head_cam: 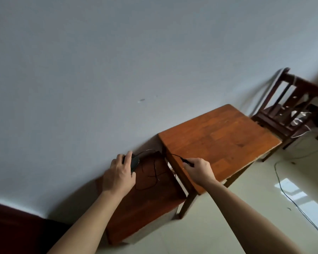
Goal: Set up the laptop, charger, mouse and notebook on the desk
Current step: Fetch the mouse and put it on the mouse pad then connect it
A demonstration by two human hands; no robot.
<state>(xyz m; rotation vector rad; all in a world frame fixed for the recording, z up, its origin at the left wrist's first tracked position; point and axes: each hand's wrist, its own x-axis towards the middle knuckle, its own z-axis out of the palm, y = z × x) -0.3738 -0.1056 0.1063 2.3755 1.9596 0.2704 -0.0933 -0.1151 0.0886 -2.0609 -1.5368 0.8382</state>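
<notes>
My left hand (118, 176) grips a black mouse (134, 163) above the low dark wooden stool (145, 208) by the wall. A thin black cable (151, 171) runs from the mouse in loose loops over the stool. My right hand (198, 169) pinches the cable's plug end (186, 160) over the near left edge of the orange-brown wooden desk (218, 140). No laptop, charger or notebook is in view.
A dark wooden chair (290, 110) with white cords on it stands past the desk's far right corner. A black cable (290, 195) trails across the pale tiled floor at right. The grey wall runs along the desk's far side.
</notes>
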